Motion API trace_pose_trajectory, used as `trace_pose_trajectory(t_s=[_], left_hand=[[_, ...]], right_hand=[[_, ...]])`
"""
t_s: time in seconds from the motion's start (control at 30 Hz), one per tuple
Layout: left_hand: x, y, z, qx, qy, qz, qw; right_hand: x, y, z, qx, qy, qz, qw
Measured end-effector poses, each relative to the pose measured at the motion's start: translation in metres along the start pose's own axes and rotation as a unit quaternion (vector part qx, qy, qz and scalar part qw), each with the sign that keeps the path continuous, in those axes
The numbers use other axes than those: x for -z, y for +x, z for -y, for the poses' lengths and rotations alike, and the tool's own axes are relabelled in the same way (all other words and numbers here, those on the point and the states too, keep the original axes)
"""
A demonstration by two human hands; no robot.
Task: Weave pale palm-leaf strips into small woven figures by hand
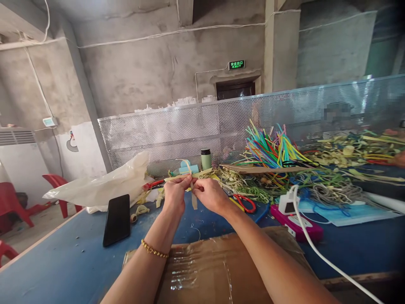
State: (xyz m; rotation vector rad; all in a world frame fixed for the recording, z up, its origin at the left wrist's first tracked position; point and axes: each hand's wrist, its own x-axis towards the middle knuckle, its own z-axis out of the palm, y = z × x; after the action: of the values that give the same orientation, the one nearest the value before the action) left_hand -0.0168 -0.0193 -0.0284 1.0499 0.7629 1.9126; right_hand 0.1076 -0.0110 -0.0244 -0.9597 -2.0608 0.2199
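Note:
My left hand (pixel 175 191) and my right hand (pixel 211 195) meet above the blue table, fingers pinched close together. Between them they grip a pale yellow-green strip (pixel 194 202), flat like a piece of dried leaf. One end hangs below the fingertips, and other parts stick up and out to both sides. How the strip is folded or joined at the fingertips is hidden. Under my forearms lies a sheet of brown cardboard (pixel 202 270) with clear tape on it. Just right of my right hand rest red-handled scissors (pixel 248 204).
A black phone (pixel 117 220) and a pale plastic bag (pixel 104 185) lie to the left. Behind stand a green bottle (pixel 206 160) and a perforated metal screen (pixel 164 137). Colourful stems (pixel 274 145), a magenta box (pixel 297 223) with a white cable (pixel 308 238) and a blue mask (pixel 354 213) occupy the right.

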Motion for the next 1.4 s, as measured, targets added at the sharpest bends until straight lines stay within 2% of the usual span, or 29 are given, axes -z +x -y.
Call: trace_pose_trajectory(t_s=[0.13, 0.2, 0.27, 0.33, 0.4, 0.43, 0.5, 0.6, 0.87, 1.07, 1.4], left_hand=[[0.004, 0.003, -0.003, 0.031, 0.025, 0.023, 0.999], [0.006, 0.003, -0.004, 0.052, 0.05, 0.047, 0.996], [0.007, 0.001, -0.004, 0.072, 0.076, 0.086, 0.991], [0.006, -0.002, -0.004, 0.081, 0.101, 0.125, 0.984], [0.005, -0.006, -0.005, 0.084, 0.126, 0.158, 0.976], [0.004, -0.007, -0.006, 0.087, 0.139, 0.17, 0.972], [0.003, -0.009, -0.009, 0.119, 0.147, 0.188, 0.964], [0.001, -0.009, -0.013, 0.145, 0.117, 0.191, 0.964], [-0.001, -0.008, -0.003, 0.104, 0.117, 0.132, 0.979], [-0.002, -0.01, -0.002, 0.086, 0.148, 0.142, 0.975], [-0.003, -0.012, -0.002, 0.037, 0.205, 0.165, 0.964]], right_hand=[[0.009, 0.0, -0.003, 0.004, -0.018, 0.007, 1.0], [0.017, 0.0, -0.005, 0.019, -0.024, -0.048, 0.998], [0.024, 0.002, -0.008, 0.009, -0.054, -0.141, 0.988], [0.028, 0.005, -0.013, 0.023, -0.077, -0.17, 0.982], [0.028, 0.008, -0.02, 0.028, -0.048, -0.122, 0.991], [0.027, 0.01, -0.023, 0.017, -0.014, -0.084, 0.996], [0.024, 0.012, -0.028, -0.018, 0.053, -0.048, 0.997], [0.02, 0.013, -0.03, -0.042, 0.112, -0.061, 0.991], [0.014, 0.012, -0.028, -0.031, 0.193, -0.072, 0.978], [0.015, 0.009, -0.023, -0.08, 0.193, -0.076, 0.975], [0.009, 0.013, -0.03, -0.089, 0.195, -0.061, 0.975]])
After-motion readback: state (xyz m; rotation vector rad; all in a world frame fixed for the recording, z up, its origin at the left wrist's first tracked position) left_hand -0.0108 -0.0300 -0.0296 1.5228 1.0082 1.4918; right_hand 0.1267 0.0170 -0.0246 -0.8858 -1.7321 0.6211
